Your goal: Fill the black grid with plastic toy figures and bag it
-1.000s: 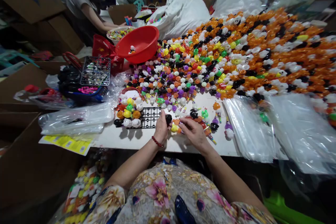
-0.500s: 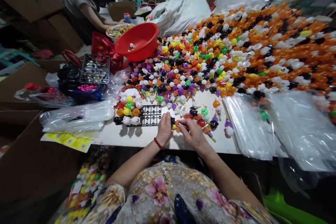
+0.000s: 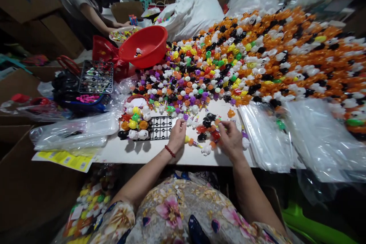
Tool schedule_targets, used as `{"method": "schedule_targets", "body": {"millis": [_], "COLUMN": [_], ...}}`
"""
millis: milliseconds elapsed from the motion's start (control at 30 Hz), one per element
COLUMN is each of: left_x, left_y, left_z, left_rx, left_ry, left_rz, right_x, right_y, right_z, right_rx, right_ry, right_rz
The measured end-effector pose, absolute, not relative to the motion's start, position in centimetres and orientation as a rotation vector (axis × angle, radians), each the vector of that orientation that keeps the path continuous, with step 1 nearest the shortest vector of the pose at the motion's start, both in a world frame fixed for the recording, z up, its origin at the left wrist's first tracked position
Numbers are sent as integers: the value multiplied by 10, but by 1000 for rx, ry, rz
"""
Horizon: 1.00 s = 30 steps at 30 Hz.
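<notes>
My left hand (image 3: pixel 177 137), a red bead bracelet at its wrist, is just right of a black grid rack (image 3: pixel 160 127). Its fingers point up and away, and I see nothing held in them. Colourful small toy figure heads (image 3: pixel 135 124) fill the rack's left end in rows. My right hand (image 3: pixel 232 139) is curled over a loose cluster of small figure-topped toys (image 3: pixel 210 126), its fingertips at an orange-headed one; the grip is partly hidden. Between my hands lies a toy with yellow and orange pieces (image 3: pixel 191 142), beside a white figure (image 3: pixel 206 149).
A large heap of orange, white and black figures (image 3: pixel 286 57) covers the back right. A red basin (image 3: pixel 144 47) stands behind. Clear plastic bags (image 3: pixel 264 137) lie at right, more bags (image 3: pixel 77 131) at left. Another person (image 3: pixel 85 7) works at the back left.
My hands have moved apart. The right hand has gone rightward to the loose toys, and the toy handled between both hands is no longer there. The view has shifted slightly.
</notes>
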State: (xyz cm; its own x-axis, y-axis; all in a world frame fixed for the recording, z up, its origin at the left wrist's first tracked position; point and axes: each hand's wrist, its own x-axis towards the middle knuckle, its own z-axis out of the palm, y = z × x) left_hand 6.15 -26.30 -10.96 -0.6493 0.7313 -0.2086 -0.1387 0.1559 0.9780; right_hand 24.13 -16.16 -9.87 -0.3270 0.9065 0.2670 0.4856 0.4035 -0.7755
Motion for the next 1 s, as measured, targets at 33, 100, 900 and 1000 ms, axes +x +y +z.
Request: {"method": "schedule_targets", "body": {"millis": [33, 100, 900, 1000], "left_x": [55, 44, 31, 36], "left_y": [-257, -246, -259, -258], "left_z": [-108, -107, -102, -105], "left_rx": [758, 1133, 620, 584], "left_ry": [1802, 1902, 1543, 1536], "left_rz": [1540, 1354, 1518, 1536], "right_x": [248, 255, 228, 238], "right_y": [-147, -126, -57, -18], "right_z": [-99, -100, -81, -76], "right_rx": [-1232, -1269, -1583, -1842], "right_ry": [-1975, -2042, -2159, -2122], "right_rz": [656, 442, 444, 382]}}
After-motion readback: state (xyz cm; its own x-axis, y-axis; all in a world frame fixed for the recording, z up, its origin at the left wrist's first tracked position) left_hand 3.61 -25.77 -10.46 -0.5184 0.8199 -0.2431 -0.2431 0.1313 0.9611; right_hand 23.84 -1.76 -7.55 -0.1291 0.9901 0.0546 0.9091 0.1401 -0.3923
